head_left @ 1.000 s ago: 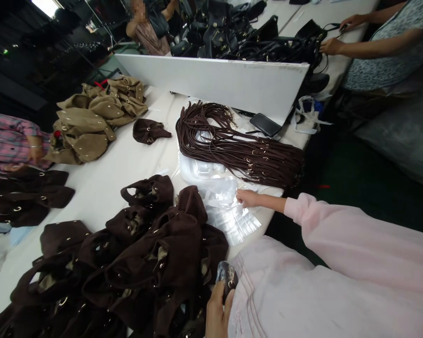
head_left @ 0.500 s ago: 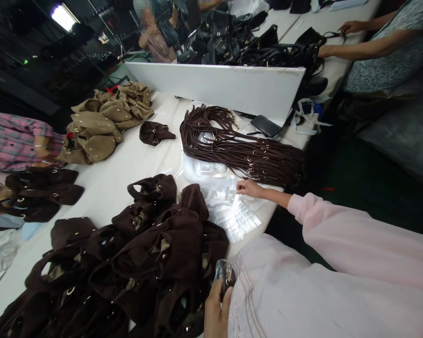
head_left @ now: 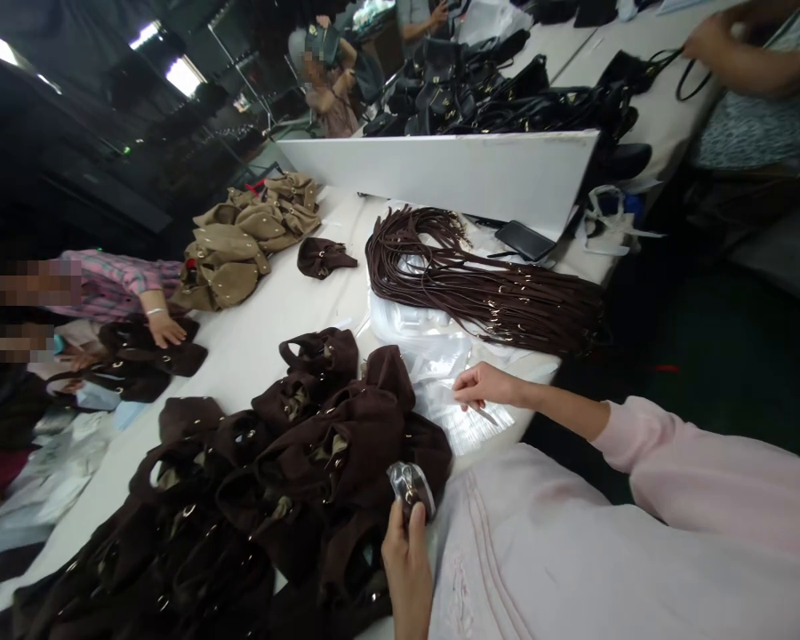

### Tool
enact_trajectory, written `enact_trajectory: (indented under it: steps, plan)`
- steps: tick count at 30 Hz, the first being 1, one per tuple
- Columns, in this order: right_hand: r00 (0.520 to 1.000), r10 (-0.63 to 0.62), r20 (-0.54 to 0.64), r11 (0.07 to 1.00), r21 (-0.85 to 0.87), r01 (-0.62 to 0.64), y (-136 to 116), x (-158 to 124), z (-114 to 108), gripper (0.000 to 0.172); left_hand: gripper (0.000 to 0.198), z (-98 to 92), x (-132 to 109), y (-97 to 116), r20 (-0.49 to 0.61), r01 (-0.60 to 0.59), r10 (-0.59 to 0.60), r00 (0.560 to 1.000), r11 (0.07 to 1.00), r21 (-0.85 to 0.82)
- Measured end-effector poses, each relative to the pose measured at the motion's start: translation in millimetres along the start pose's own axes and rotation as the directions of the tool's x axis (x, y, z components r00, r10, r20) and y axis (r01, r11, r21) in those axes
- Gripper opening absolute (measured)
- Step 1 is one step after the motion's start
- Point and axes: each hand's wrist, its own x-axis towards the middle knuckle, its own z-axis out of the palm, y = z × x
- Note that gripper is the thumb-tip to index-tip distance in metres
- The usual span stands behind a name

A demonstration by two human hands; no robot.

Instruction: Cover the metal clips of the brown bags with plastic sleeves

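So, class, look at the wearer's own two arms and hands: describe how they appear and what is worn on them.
The right hand is bare, with no glove; its arm wears a loose pale pink sleeve gathered at the wrist. The left hand is bare too, its sleeve out of view. No rings or watch are visible.

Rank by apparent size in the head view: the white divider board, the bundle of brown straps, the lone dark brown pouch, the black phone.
1. white divider board
2. bundle of brown straps, nearly as long, but nearer the camera
3. lone dark brown pouch and black phone: alike, no ranking.
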Motion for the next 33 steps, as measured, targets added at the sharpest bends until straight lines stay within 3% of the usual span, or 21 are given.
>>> enact_trajectory:
  steps: [4,9,12,17,20,23,27,30,33]
  plan:
    - [0.991,0.083,0.109,0.993,0.074,-0.091,-1,-24,52,0.043,0.047,-0.8,5,32,-0.126,-0.04,0.022,0.992,0.99,-0.137]
    - [0.98,0.074,0.184,0.964,0.238,-0.118,0,-27,76,0.044,0.045,7.2,5,38,-0.043,-0.005,-0.011,0.999,0.935,-0.354]
    - [0.985,0.037,0.167,0.99,0.131,-0.059,-3,-29,79,0.04,0.044,10.5,3,33,-0.02,-0.011,0.004,1.0,0.918,-0.397]
    - [0.99,-0.141,0.026,0.955,-0.261,0.142,-9,-36,85,0.022,0.043,13.3,0,37,0.014,-0.057,0.065,0.998,0.95,-0.306]
    - [0.989,-0.128,0.073,0.971,-0.195,0.14,-6,-34,91,0.017,0.043,17.1,-1,41,0.068,-0.083,0.099,0.993,0.975,-0.205]
    - [0.982,0.004,0.187,0.995,0.099,-0.023,5,-28,95,0.017,0.044,22.2,1,35,0.091,-0.148,0.152,0.984,0.988,-0.048]
    - [0.918,0.129,0.374,0.865,0.411,-0.289,21,-27,93,0.02,0.05,26.3,3,20,0.106,-0.264,0.247,0.963,0.945,0.193]
    - [0.828,0.101,0.551,0.763,0.491,-0.42,30,-33,85,0.027,0.053,25.8,1,17,0.133,-0.236,0.206,0.969,0.931,0.278]
    - [0.755,0.06,0.653,0.755,0.465,-0.463,35,-39,77,0.036,0.057,25.2,-3,21,0.161,-0.181,0.136,0.977,0.935,0.306]
